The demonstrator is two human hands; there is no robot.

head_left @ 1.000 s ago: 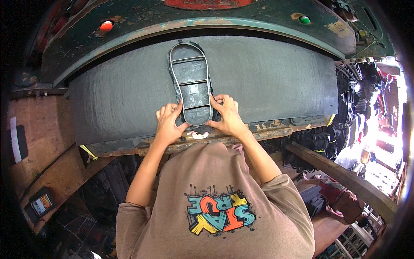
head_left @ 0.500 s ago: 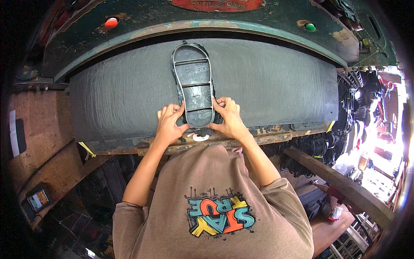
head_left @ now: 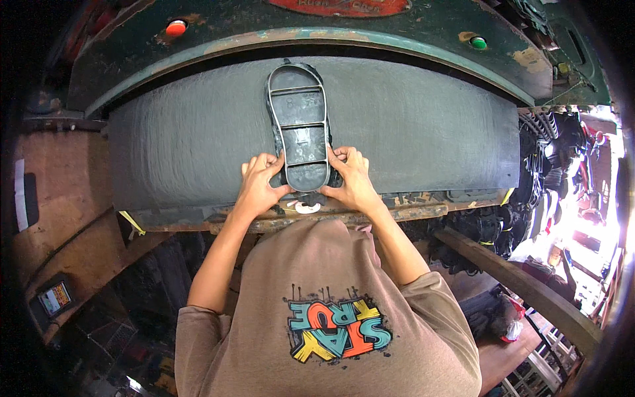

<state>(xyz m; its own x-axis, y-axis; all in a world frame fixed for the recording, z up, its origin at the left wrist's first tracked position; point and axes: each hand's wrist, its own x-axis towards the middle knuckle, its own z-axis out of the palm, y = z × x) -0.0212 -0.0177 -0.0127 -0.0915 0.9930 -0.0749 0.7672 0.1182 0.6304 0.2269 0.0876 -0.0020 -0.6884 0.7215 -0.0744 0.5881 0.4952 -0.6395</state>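
Note:
A sole-shaped cutting die point(head_left: 302, 126) with a thin metal rim and several crossbars stands over a dark rubber piece point(head_left: 272, 126), whose ragged edge shows around it. Both lie on a wide grey cutting board point(head_left: 423, 126). My left hand point(head_left: 262, 184) grips the near left side of the die, thumb against the rim and fingers curled. Opposite it, my right hand point(head_left: 349, 180) holds the near right side in the same way. What the curled fingertips touch underneath is hidden. A small white and pink curved thing point(head_left: 307, 207) lies on the ledge just nearer than the die.
Beyond the board rises a green machine beam point(head_left: 317, 34) with a red button point(head_left: 176, 28) and a green button point(head_left: 478, 43). A worn wooden ledge point(head_left: 390, 212) runs along the near edge. Black strap-like pieces point(head_left: 529, 178) hang at right; a small screen point(head_left: 54, 299) sits at lower left.
Both hands keep their grip, and the die stays in nearly the same place. At the lower right, another person has shifted position beyond the wooden beam.

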